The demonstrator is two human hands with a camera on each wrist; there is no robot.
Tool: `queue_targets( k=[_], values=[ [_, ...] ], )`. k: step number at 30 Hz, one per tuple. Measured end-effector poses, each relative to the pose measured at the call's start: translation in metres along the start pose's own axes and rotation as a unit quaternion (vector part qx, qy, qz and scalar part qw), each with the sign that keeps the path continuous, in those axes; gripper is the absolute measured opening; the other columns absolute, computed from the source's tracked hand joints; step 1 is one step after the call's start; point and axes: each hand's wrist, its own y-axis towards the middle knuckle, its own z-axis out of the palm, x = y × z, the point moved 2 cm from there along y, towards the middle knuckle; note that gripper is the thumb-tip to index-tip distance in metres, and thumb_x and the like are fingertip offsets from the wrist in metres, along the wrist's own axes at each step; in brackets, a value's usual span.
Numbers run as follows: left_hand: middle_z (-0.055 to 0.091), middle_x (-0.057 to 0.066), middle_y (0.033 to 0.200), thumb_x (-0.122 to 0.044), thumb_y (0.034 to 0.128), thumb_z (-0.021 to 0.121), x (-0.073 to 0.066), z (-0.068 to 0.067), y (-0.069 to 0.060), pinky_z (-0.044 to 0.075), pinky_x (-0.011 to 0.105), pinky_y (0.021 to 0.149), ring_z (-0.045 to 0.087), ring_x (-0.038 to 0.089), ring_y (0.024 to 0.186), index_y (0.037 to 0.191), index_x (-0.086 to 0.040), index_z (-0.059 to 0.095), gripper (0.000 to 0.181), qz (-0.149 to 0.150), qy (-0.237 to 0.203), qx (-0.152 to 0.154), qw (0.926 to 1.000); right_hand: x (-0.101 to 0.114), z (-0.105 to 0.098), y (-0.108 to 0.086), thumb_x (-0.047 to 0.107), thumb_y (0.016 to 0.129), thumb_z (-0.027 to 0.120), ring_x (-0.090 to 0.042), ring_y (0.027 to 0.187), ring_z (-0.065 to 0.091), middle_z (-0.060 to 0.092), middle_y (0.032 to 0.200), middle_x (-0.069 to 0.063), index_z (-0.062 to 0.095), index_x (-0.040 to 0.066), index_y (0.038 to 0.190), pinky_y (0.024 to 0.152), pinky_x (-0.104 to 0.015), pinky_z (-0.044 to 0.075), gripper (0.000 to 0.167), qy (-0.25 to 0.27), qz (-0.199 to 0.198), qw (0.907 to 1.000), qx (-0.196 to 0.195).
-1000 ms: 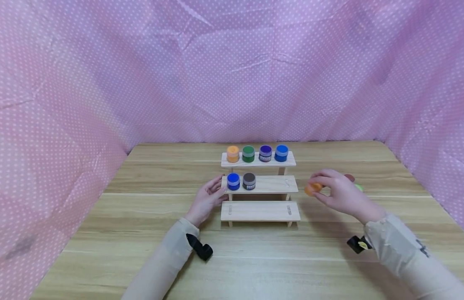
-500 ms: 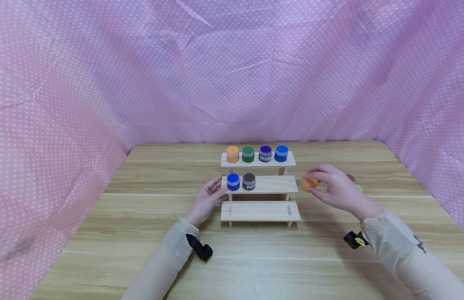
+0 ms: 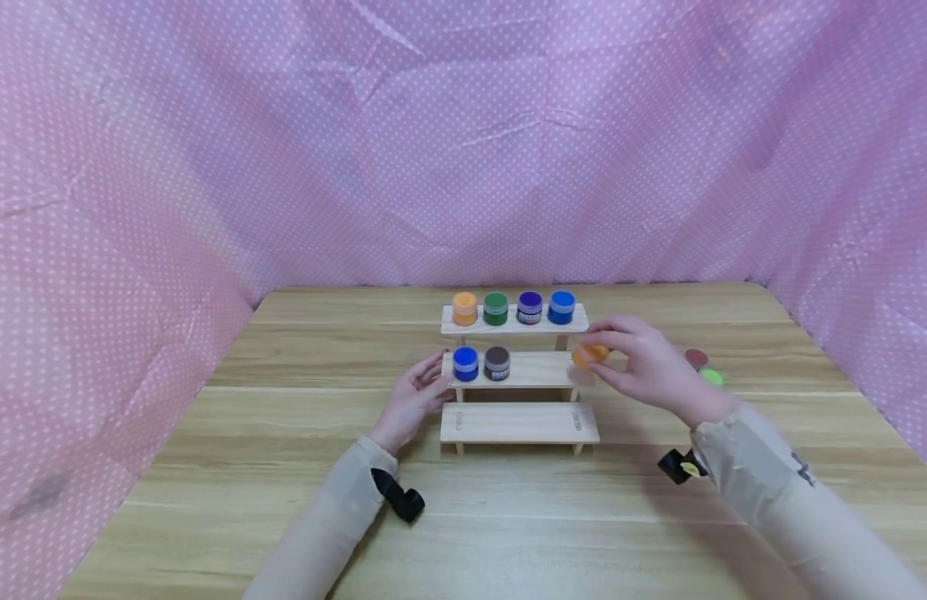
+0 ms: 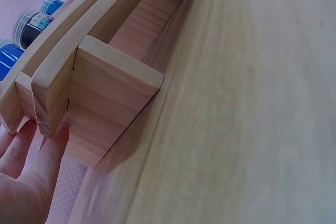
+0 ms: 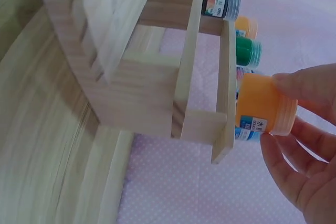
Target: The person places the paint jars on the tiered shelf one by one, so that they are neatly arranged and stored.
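Observation:
A three-tier wooden display stand (image 3: pixel 542 369) stands mid-table. My left hand (image 3: pixel 413 402) holds its left end at the middle tier, thumb and fingers about the board's end; in the left wrist view its fingers (image 4: pixel 51 156) touch the wood. My right hand (image 3: pixel 651 367) pinches an orange paint jar (image 5: pixel 258 103) by its clear lid, above the right end of the middle tier. On that tier stand a blue paint jar (image 3: pixel 466 364) and a dark brown paint jar (image 3: pixel 497 363), at the left.
On the top tier are an orange jar (image 3: pixel 465 308), a green jar (image 3: pixel 496 308), a purple jar (image 3: pixel 530 307) and a lighter blue jar (image 3: pixel 562 307). A reddish-brown jar (image 3: pixel 696 359) and a lime-green jar (image 3: pixel 712 377) stand right of the stand. Pink dotted cloth (image 3: pixel 463 150) hangs behind.
My right hand has moved left with the orange paint jar, from beside the stand to over the middle tier's right end. The left hand has stayed in place.

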Motion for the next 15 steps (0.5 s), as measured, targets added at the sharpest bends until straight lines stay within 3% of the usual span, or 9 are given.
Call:
queue_targets(
  k=[15],
  values=[
    [0.047, 0.022, 0.140, -0.006, 0.0959, 0.052, -0.001, 0.000, 0.001, 0.054, 0.035, 0.092, 0.062, 0.018, 0.103, 0.145, -0.008, 0.035, 0.052, -0.001, 0.002, 0.002, 1.0000, 0.017, 0.020, 0.018, 0.003, 0.071, 0.081, -0.025, 0.097, 0.060, 0.065, 0.104, -0.011, 0.071, 0.002, 0.096, 0.083, -0.041, 0.057, 0.026, 0.048, 0.035, 0.9980, 0.024]
  ],
)
